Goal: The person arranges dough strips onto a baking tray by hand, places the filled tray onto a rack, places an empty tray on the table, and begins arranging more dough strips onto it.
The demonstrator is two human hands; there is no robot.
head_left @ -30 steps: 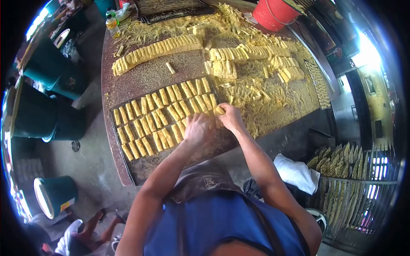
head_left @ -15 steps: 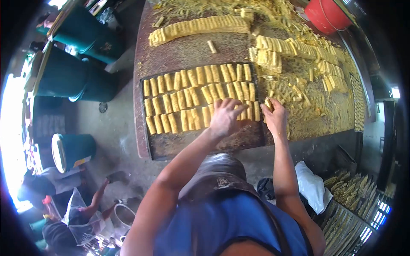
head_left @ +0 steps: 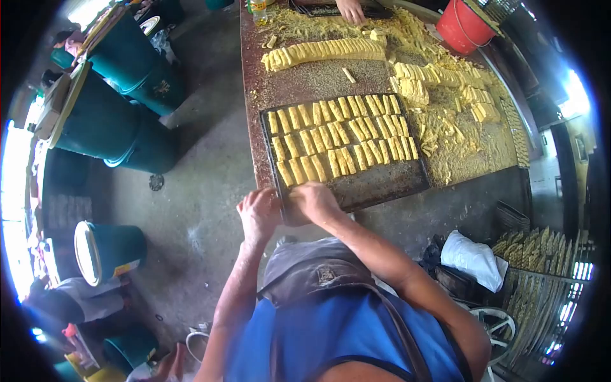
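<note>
A dark baking tray (head_left: pixel 382 181) lies on the table, holding three rows of yellow dough sticks (head_left: pixel 331 135). Its bare strip runs along the side close to me. At the near left corner, my left hand (head_left: pixel 258 213) has its fingers bent around the tray's edge. My right hand (head_left: pixel 313 202) is just beside it, over the bare part of that same corner, fingers curled and slightly blurred. Whatever is between the right fingers is hidden from view.
Stacked dough strips (head_left: pixel 324 53) lie across the table (head_left: pixel 280 86), with more piles (head_left: pixel 439 75) and scraps to the right. Another person's hand (head_left: pixel 351 10) works at the far side. A red bucket (head_left: pixel 461 28) stands far right; teal bins (head_left: pixel 105 121) stand left.
Both hands have moved left, from the tray's middle and right end to its near left corner. The dough stick earlier in my right hand is no longer visible there. My view has shifted.
</note>
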